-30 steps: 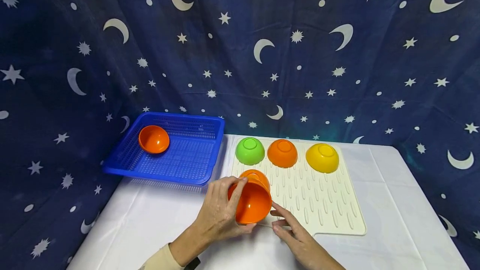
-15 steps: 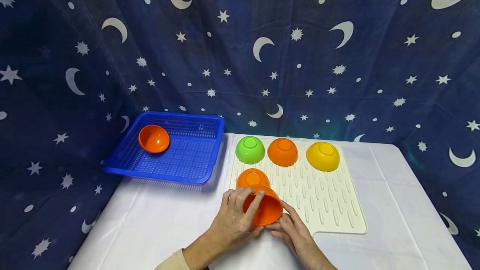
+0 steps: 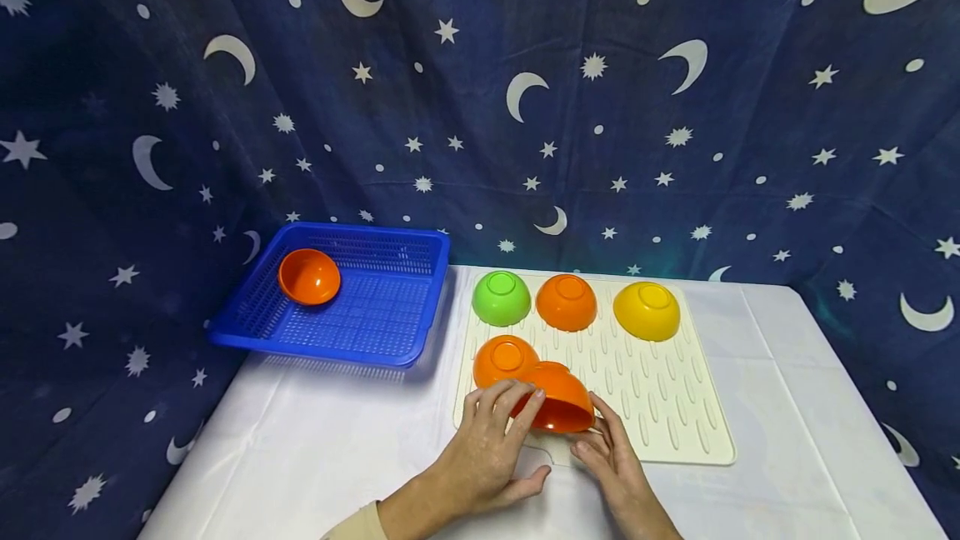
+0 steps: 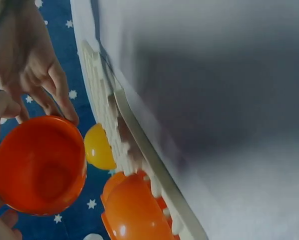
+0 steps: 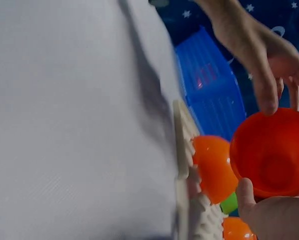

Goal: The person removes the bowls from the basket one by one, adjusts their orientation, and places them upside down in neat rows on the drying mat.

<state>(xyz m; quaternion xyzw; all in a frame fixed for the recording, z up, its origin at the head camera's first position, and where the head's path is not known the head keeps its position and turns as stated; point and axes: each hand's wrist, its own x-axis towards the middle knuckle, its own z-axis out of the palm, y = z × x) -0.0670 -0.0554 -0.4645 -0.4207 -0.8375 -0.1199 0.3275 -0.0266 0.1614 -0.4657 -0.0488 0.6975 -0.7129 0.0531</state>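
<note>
An orange bowl (image 3: 561,394) hangs tilted between both hands above the front of the cream drying mat (image 3: 675,390), its mouth turned toward the person. My left hand (image 3: 487,448) holds its left side, index finger over the rim; in the head view its thumb stands apart, below. At the right side, my right hand (image 3: 618,469) grips the bowl with fingers along the outside and the thumb (image 5: 245,189) at the rim; some fingertips are hidden. Behind and left of it, a lighter orange bowl (image 3: 504,359) lies upside down on the mat.
Green (image 3: 501,300), orange (image 3: 566,304) and yellow (image 3: 647,312) bowls lie upside down along the mat's back edge. At the left, a blue basket (image 3: 420,298) contains another orange bowl (image 3: 309,277). A starry cloth (image 3: 465,107) hangs behind the white table (image 3: 315,440).
The held bowl has moved right and tipped so that more of its outside shows. My right hand has come against its right side, and my left thumb has parted from the lower rim.
</note>
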